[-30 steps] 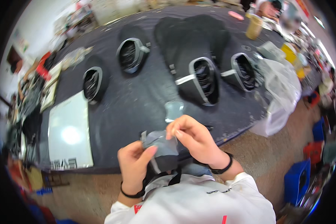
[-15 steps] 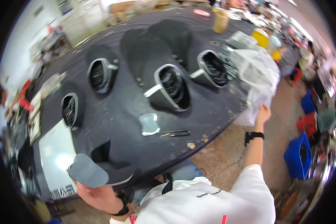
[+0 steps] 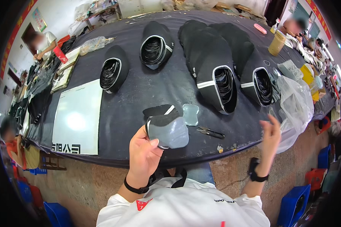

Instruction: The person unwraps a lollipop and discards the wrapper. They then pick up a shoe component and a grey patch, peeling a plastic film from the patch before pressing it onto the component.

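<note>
My left hand [image 3: 144,154] pinches a black fabric piece [image 3: 167,128] with a smooth grey panel and a white stripe, holding it up over the table's near side. Just beyond it a clear, waisted template-like sheet [image 3: 191,114] lies flat, with black-handled thread snips [image 3: 211,132] to its right. My right hand [image 3: 271,134] is raised by the table's right edge, fingers apart and nothing in them. It is in front of a crumpled clear plastic bag [image 3: 297,108]; whether they touch I cannot tell. Nested stacks of black, white-edged fabric pieces [image 3: 218,83] lie farther back.
The dark-covered table [image 3: 147,87] carries a white board [image 3: 77,115] at left and a tan plastic container [image 3: 277,42] at far right. Blue bins [image 3: 294,204] stand on the floor at right. Other people sit at the left and far right.
My left hand has brought the fabric piece from the left up to the middle, showing its black part. My right hand has drawn back from the bag's edge and spread its fingers. The view has turned left.
</note>
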Tool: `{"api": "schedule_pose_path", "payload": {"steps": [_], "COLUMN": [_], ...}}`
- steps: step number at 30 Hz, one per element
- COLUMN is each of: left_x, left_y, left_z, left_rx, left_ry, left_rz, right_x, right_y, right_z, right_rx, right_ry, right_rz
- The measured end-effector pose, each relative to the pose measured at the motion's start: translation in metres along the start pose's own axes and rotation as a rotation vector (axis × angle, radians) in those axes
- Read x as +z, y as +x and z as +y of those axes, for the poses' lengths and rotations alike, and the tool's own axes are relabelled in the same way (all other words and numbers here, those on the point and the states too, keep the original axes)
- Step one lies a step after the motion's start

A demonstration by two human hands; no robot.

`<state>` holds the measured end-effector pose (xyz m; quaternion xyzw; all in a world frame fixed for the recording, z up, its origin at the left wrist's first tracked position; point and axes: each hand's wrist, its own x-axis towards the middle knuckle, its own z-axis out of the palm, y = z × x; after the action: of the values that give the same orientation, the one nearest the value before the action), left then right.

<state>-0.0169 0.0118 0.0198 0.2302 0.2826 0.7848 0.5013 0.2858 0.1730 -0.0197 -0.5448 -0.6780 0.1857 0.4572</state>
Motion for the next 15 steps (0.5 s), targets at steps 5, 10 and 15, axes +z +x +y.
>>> {"api": "schedule_pose_path", "payload": {"steps": [5,10,15], "left_x": [0.002,-0.002,-0.004], "left_y": [-0.012,-0.022,-0.02], "left_z": [-0.008,-0.005,-0.003], "left_rx": [-0.002,0.006,-0.016], "left_ry": [0.041,0.221,0.287], "left_rz": [-0.062,-0.089,-0.048], "right_x": [0.059,0.085,0.086], "right_y": [-0.044,-0.053,-0.044], "right_z": [-0.131,-0.158,-0.151], "right_rx": [-0.035,0.021,0.39], "right_ry": [0.921,1.039,1.279], "right_rz": [-0.76,-0.81,-0.99]}}
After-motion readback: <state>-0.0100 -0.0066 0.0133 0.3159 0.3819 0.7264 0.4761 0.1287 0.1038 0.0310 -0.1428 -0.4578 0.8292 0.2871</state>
